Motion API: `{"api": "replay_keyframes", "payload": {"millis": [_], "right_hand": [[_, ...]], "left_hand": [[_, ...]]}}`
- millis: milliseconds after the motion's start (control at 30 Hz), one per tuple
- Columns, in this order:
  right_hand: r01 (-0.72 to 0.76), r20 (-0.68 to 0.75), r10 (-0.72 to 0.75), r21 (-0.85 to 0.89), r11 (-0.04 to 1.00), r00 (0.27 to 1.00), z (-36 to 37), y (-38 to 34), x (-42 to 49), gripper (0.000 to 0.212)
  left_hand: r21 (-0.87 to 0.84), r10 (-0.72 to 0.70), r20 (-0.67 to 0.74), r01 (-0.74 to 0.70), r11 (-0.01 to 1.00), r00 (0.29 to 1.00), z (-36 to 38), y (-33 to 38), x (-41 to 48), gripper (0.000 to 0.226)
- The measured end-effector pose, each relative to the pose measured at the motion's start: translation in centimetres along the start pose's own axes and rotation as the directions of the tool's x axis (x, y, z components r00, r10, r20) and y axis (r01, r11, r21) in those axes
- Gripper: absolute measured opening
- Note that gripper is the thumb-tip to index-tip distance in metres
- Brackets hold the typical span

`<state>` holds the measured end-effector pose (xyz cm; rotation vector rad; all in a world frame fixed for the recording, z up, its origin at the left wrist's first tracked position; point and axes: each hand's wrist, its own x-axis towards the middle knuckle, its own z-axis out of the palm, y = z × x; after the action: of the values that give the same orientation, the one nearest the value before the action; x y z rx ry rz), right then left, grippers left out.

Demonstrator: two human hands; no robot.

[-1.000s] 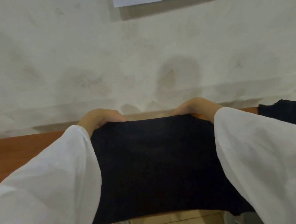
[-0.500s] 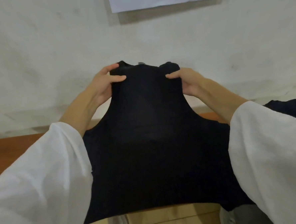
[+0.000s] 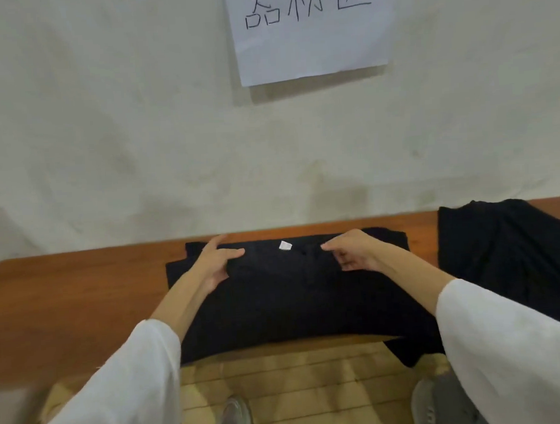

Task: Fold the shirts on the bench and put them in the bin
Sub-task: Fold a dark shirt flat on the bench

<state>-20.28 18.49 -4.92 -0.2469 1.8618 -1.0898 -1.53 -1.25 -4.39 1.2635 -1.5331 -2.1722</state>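
At the bottom of the frame my two grey shoes (image 3: 234, 421) stand on the pale plank floor (image 3: 299, 381), and my white sleeves (image 3: 125, 385) run up from both lower corners. Above them lies the brown wooden bench (image 3: 65, 307). The black shirt (image 3: 293, 296) is spread flat across its middle, its lower right corner hanging over the near edge. My left hand (image 3: 214, 265) pinches the cloth left of centre: thumb on top, lower fingers curled under a fold, forefinger pointing up. My right hand (image 3: 353, 253) pinches it right of centre, thumb forward and fingers curled. A small white label (image 3: 285, 245) shows between them, near the shirt's far edge. At the right of the frame another dark shirt (image 3: 511, 256) lies crumpled on the bench. Beyond rises the off-white wall (image 3: 104, 140), with a handwritten paper sign (image 3: 310, 29) at top centre.
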Motion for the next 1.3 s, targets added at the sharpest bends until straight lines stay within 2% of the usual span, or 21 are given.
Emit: {"api": "replay_keyframes", "payload": {"millis": [67,133,200,267,300,367,467,533,600,667,733,767,800,833,900,1033,1133,1233,1300], "right_hand": [[0.082,-0.132,-0.065,0.126,0.989,0.989,0.6,-2.3,-0.1,0.002],[0.261,-0.22,-0.205,0.268,0.927,0.954,0.3,-4.9,-1.0,0.007],[0.409,-0.223,-0.351,0.32,0.855,0.909,-0.1,-6.1,-3.2,0.006],[0.481,-0.205,-0.437,0.299,0.824,0.876,-0.5,-5.1,-5.6,0.007],[0.499,-0.209,-0.457,0.254,0.828,0.864,-0.6,-3.7,-6.7,0.006],[0.485,-0.204,-0.462,0.08,0.871,0.863,-0.4,0.3,-8.2,0.01],[0.359,-0.11,-0.4,-0.278,0.891,0.91,0.1,6.1,-8.4,0.042],[0.278,-0.139,-0.363,-0.419,0.864,0.921,0.4,7.9,-7.8,0.048],[0.27,-0.233,-0.388,-0.414,0.869,0.892,0.6,7.5,-6.9,0.04],[0.254,-0.324,-0.346,-0.293,0.922,0.88,0.8,5.8,-5.6,0.032],[0.152,-0.34,-0.131,0.036,0.988,0.931,0.5,3.6,-4.3,0.039],[0.093,-0.299,-0.024,0.22,0.971,0.954,0.4,2.5,-3.8,0.04],[0.046,-0.261,0.047,0.34,0.939,0.964,0.1,1.6,-3.3,0.04],[0.012,-0.237,0.088,0.392,0.92,0.967,-0.1,0.8,-2.7,0.037],[-0.031,-0.225,0.129,0.391,0.92,0.966,-0.3,0.2,-1.6,0.032],[-0.027,-0.28,0.077,0.178,0.984,0.957,-0.3,-0.3,1.2,0.014],[0.069,-0.369,-0.046,0.049,0.996,0.928,-0.8,-0.3,3.2,0.033],[0.088,-0.392,-0.093,-0.032,0.996,0.915,-1.1,-0.2,3.7,0.034],[0.072,-0.336,-0.085,-0.052,0.996,0.938,-1.2,-0.1,2.8,0.034]], "left_hand": [[0.065,0.128,-0.025,-0.126,0.99,0.991,1.1,2.0,0.2,0.058],[0.055,0.27,-0.026,-0.269,0.962,0.962,1.9,4.8,-0.5,0.049],[-0.037,0.361,0.023,-0.36,0.932,0.932,1.9,6.7,-2.0,0.049],[-0.083,0.421,0.074,-0.415,0.906,0.904,1.1,6.4,-3.6,0.058],[-0.041,0.446,0.089,-0.444,0.895,0.891,0.6,5.2,-4.3,0.061],[0.202,0.5,0.141,-0.519,0.83,0.854,-0.6,1.4,-5.1,0.063],[0.567,0.397,0.319,-0.509,0.647,0.861,-2.3,-4.8,-5.7,0.068],[0.665,0.377,0.289,-0.468,0.583,0.88,-2.8,-7.0,-6.1,0.064],[0.638,0.469,0.143,-0.444,0.63,0.872,-2.3,-7.1,-5.8,0.057],[0.586,0.479,-0.078,-0.348,0.732,0.874,-1.5,-5.9,-4.9,0.043],[0.359,0.298,-0.261,-0.194,0.913,0.918,-1.0,-4.1,-3.2,0.033],[0.172,0.17,-0.283,-0.125,0.977,0.944,-0.9,-3.2,-2.4,0.034],[-0.001,0.056,-0.262,-0.058,0.998,0.963,-0.9,-2.2,-1.7,0.036],[-0.121,-0.034,-0.22,0.007,0.993,0.975,-1.0,-1.2,-0.9,0.036],[-0.15,-0.151,-0.148,0.128,0.98,0.977,-1.1,0.2,0.5,0.031],[0.042,-0.265,-0.028,0.266,0.963,0.964,-0.8,1.4,3.4,0.022],[-0.084,-0.286,-0.028,0.283,0.955,0.958,-1.2,2.7,5.6,0.034],[-0.213,-0.292,-0.047,0.276,0.937,0.955,-1.7,2.7,6.4,0.037],[-0.086,-0.16,-0.14,0.149,0.985,0.977,-1.2,1.9,5.4,0.029]]}}
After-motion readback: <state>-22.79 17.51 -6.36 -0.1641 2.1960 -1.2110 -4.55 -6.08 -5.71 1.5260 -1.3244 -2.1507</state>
